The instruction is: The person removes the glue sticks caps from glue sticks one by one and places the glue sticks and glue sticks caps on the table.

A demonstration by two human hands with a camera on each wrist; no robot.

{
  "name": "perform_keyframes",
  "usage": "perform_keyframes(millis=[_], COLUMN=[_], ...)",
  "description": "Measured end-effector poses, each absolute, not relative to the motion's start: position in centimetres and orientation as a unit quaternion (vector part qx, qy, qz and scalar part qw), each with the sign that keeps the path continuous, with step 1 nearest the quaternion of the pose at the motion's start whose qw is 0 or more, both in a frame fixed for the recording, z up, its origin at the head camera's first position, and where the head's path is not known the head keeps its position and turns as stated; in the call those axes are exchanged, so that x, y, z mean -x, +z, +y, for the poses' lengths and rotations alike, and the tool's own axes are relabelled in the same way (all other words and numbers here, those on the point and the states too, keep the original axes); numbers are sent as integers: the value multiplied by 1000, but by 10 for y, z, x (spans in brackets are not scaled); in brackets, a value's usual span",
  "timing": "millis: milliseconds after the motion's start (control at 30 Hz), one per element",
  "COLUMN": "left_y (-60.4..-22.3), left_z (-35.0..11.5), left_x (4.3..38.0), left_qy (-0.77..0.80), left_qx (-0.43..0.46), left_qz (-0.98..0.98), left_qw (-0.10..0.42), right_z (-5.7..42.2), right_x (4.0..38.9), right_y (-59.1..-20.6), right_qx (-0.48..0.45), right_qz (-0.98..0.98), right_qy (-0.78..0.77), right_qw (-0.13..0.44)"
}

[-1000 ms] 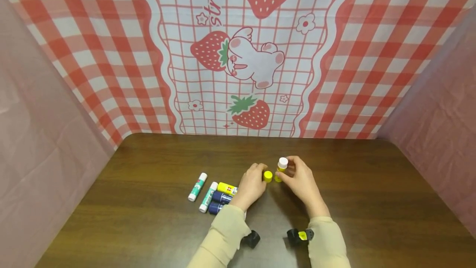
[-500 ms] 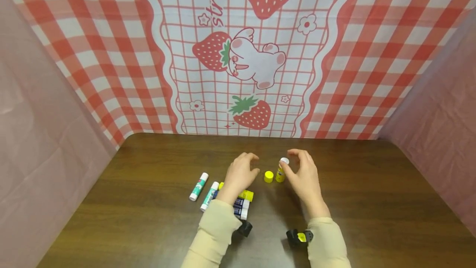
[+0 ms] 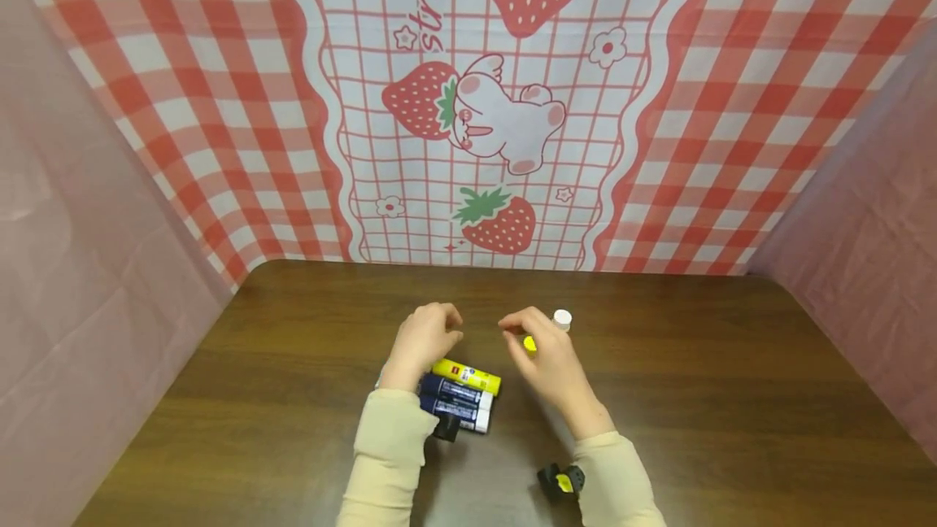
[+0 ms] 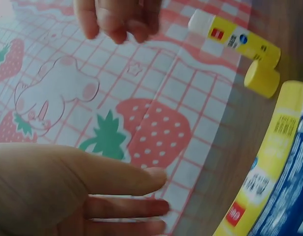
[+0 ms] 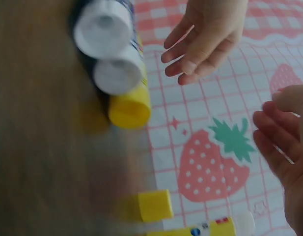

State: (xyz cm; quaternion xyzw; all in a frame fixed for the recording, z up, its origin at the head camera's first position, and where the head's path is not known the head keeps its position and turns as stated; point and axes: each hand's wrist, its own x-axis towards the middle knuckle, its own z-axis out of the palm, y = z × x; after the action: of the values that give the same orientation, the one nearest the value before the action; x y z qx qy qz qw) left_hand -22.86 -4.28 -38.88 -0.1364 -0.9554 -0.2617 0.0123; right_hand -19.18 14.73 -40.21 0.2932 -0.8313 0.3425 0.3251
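Note:
My left hand is held over the lying glue sticks with its fingers apart and nothing between them. To its right hovers my right hand, fingers loosely bent and holding nothing. Behind the right hand, a yellow glue stick stands upright with its white end up. Beside it sits a short yellow cap, partly covered by the right hand in the head view. Below the left hand lie another yellow glue stick and two navy glue sticks with white ends, side by side.
The brown table reaches back to a red-and-white checked cloth with strawberries. Pink cloth hangs at both sides. The left forearm hides the area where teal glue sticks lay. Black straps circle the wrists.
The right hand has let go of the standing yellow glue stick and moved left. The left hand has left the yellow cap and moved left, now covering the teal glue sticks.

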Motion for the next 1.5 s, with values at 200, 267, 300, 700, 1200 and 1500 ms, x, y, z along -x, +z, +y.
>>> perform_keyframes(millis=[200,267,300,700,1200,1500], left_y=[-393,-393,-393,-396,-400,-397], left_z=[-52,-53,-53,-62,-60,-55], left_x=[228,226,226,223,226,225], left_qy=[-253,-252,-252,-255,-247,-246], left_qx=[126,127,128,147,178,183], left_qz=[-957,-956,-955,-948,-940,-941], left_qw=[-66,-81,-86,-123,-155,-145], right_z=[129,125,124,125,127,126], right_x=[190,189,189,190,192,192], right_y=[-413,-417,-419,-434,-441,-441], right_qx=[-287,-276,-271,-256,-281,-250], right_qz=[-883,-899,-906,-927,-932,-935], right_qy=[312,301,294,272,227,251], right_qw=[202,157,140,26,41,30])
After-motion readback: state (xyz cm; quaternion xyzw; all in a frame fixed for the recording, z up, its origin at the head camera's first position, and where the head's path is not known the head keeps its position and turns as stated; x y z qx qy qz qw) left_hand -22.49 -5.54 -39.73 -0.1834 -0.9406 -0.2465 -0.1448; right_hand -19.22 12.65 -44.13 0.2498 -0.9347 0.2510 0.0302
